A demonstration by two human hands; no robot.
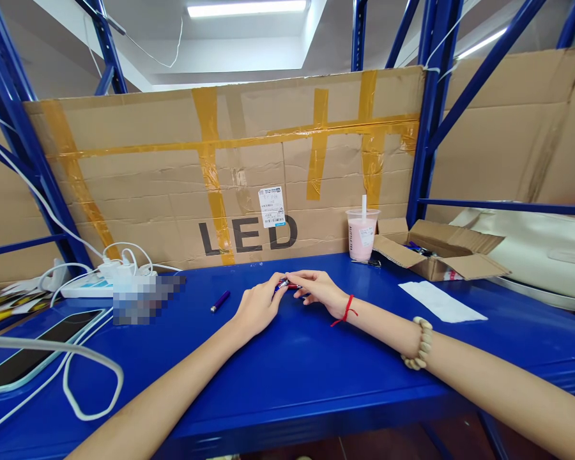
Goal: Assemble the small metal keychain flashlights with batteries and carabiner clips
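Just ahead of me, my left hand [259, 308] and my right hand [321, 291] meet over the blue tabletop. Between their fingertips is a small slim pen-like item [283, 283] with silver, blue and red bits showing; the fingers cover most of it. My left hand is closed, pinching its left part. My right thumb and index finger are closed on its other end, the remaining fingers curled loosely. A short dark purple-blue tube [220, 301], like a pen cap, lies on the table left of my left hand, touching neither hand.
A pink drink cup [363, 235] with a straw and an open cardboard box [448, 250] stand at the back right. A white paper [441, 301] lies in front of the box. To the left are a phone [43, 345], white cables and a power strip [87, 286].
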